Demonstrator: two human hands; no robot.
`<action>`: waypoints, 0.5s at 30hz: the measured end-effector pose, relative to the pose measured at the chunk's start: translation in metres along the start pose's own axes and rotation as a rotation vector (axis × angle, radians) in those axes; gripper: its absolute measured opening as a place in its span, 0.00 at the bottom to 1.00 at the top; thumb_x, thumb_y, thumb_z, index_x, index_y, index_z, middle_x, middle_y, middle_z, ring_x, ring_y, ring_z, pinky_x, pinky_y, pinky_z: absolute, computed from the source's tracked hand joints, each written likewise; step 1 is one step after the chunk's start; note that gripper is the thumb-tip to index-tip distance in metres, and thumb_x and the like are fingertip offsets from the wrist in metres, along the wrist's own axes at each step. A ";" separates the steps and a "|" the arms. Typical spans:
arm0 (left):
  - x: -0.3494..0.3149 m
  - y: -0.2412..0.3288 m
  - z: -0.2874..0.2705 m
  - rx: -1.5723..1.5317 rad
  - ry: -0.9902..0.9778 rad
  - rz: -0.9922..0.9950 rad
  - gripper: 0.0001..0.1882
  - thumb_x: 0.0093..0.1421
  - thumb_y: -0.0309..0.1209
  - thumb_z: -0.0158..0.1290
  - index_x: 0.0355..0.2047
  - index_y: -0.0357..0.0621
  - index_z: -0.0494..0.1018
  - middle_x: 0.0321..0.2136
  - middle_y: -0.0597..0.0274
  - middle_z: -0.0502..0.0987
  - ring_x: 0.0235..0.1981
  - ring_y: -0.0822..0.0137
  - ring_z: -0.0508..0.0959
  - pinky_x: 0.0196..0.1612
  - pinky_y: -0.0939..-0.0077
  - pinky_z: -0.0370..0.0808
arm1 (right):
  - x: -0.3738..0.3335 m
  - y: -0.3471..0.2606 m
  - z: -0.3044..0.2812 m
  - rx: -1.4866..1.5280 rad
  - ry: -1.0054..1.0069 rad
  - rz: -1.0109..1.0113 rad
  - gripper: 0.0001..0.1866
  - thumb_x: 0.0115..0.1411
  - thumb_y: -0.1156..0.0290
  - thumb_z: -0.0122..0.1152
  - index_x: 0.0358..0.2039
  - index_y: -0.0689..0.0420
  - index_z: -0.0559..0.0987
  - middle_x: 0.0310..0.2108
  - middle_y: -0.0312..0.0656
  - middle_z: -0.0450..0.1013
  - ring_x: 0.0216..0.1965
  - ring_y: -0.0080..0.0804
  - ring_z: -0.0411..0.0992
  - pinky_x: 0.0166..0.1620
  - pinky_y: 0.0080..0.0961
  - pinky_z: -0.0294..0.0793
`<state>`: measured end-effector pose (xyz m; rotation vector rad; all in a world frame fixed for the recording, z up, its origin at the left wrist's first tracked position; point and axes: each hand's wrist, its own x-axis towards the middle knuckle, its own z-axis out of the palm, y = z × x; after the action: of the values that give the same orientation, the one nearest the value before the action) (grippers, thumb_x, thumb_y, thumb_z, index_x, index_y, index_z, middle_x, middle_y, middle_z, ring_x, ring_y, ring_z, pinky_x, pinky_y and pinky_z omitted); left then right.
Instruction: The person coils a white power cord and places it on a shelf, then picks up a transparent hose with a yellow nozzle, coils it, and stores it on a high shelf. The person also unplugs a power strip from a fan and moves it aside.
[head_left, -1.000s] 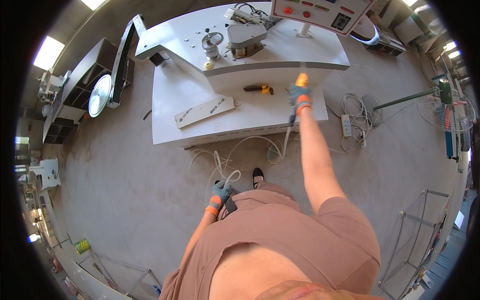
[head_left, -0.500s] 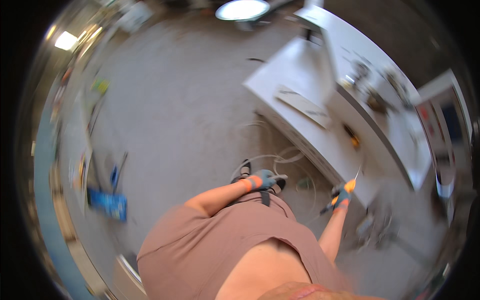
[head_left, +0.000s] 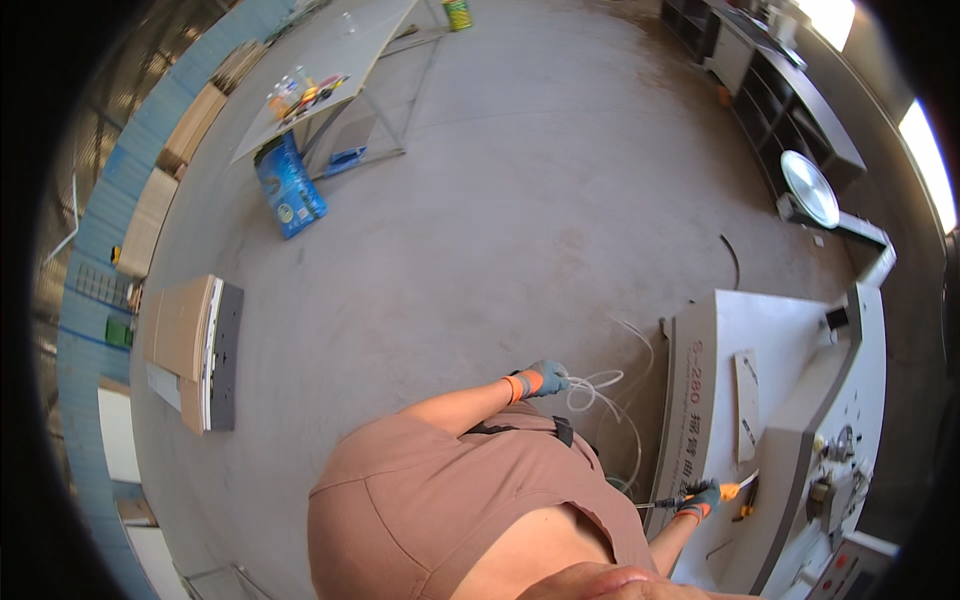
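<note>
Holding, left grip [head_left: 548, 378]: pale hose [head_left: 582, 382] is clasped, short of the tabletop's [head_left: 765, 325] front edge.
Right grip [head_left: 702, 496]: yellow-ended tool [head_left: 730, 491] is clasped, just inside that edge.
Tool step: seemingly being positioned.
Hose: slack control is judged to be needed next.

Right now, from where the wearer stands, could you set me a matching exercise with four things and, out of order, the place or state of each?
Things
1. Left hand
2. Right hand
3. Blue bag
4. Pale strip

Places and states
A. Lying on the white machine base
B. Holding the looped hose
C. Near the table at the picture's upper left
D. Gripping the yellow-orange tool

Pairs: 1-B, 2-D, 3-C, 4-A
</note>
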<state>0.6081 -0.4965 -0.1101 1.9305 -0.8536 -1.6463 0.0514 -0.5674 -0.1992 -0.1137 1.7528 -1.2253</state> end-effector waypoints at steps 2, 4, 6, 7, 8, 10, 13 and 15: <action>0.010 -0.032 -0.048 -0.197 0.111 -0.013 0.12 0.57 0.41 0.62 0.34 0.46 0.81 0.21 0.65 0.76 0.18 0.70 0.70 0.20 0.71 0.66 | -0.053 -0.006 0.109 -0.133 -0.187 0.130 0.19 0.60 0.60 0.59 0.15 0.46 0.66 0.12 0.31 0.62 0.13 0.31 0.62 0.19 0.30 0.64; 0.009 -0.019 -0.101 -0.316 0.096 -0.086 0.11 0.57 0.41 0.62 0.29 0.47 0.80 0.19 0.66 0.74 0.14 0.72 0.67 0.16 0.73 0.61 | -0.087 0.000 0.181 -0.073 -0.505 0.192 0.12 0.59 0.65 0.62 0.20 0.48 0.71 0.15 0.33 0.67 0.15 0.33 0.68 0.20 0.31 0.68; 0.010 0.002 -0.146 -0.495 0.082 -0.079 0.12 0.58 0.41 0.62 0.24 0.48 0.77 0.16 0.67 0.71 0.12 0.74 0.63 0.14 0.74 0.58 | -0.113 0.026 0.256 -0.217 -0.550 0.049 0.05 0.59 0.69 0.62 0.28 0.52 0.75 0.19 0.35 0.72 0.18 0.33 0.71 0.23 0.30 0.71; 0.009 0.003 -0.165 -0.624 0.116 -0.043 0.14 0.58 0.41 0.62 0.20 0.49 0.75 0.15 0.67 0.69 0.11 0.74 0.62 0.13 0.75 0.57 | -0.149 0.029 0.296 -0.327 -0.629 -0.046 0.05 0.59 0.70 0.62 0.32 0.54 0.75 0.21 0.36 0.72 0.19 0.33 0.71 0.25 0.29 0.72; 0.006 0.011 -0.180 -0.725 0.149 -0.056 0.14 0.59 0.41 0.60 0.22 0.49 0.74 0.17 0.68 0.68 0.12 0.76 0.61 0.14 0.76 0.56 | -0.201 0.029 0.329 -0.434 -0.715 -0.137 0.06 0.60 0.70 0.62 0.35 0.56 0.75 0.23 0.37 0.73 0.20 0.32 0.71 0.26 0.29 0.73; -0.003 0.042 -0.196 -0.864 0.210 -0.048 0.13 0.60 0.41 0.59 0.24 0.49 0.71 0.20 0.70 0.67 0.13 0.77 0.60 0.14 0.79 0.54 | -0.263 0.029 0.374 -0.456 -0.902 -0.140 0.09 0.60 0.71 0.61 0.39 0.60 0.75 0.23 0.37 0.73 0.23 0.31 0.72 0.29 0.29 0.74; -0.006 0.080 -0.209 -0.946 0.169 0.020 0.13 0.60 0.43 0.59 0.25 0.51 0.73 0.20 0.71 0.67 0.15 0.79 0.61 0.15 0.80 0.55 | -0.318 0.020 0.430 -0.455 -1.155 -0.135 0.15 0.61 0.70 0.60 0.46 0.64 0.73 0.25 0.39 0.73 0.27 0.31 0.73 0.34 0.28 0.75; 0.039 0.046 -0.210 -1.133 -0.227 0.092 0.21 0.59 0.49 0.60 0.43 0.47 0.77 0.28 0.64 0.74 0.25 0.74 0.72 0.24 0.74 0.70 | -0.327 0.029 0.462 -0.492 -1.371 -0.109 0.24 0.63 0.67 0.59 0.55 0.69 0.69 0.28 0.40 0.73 0.32 0.30 0.73 0.40 0.26 0.74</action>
<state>0.8110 -0.5667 -0.0679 0.9101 0.0138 -1.7248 0.5783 -0.6862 -0.0278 -1.0679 0.7487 -0.4496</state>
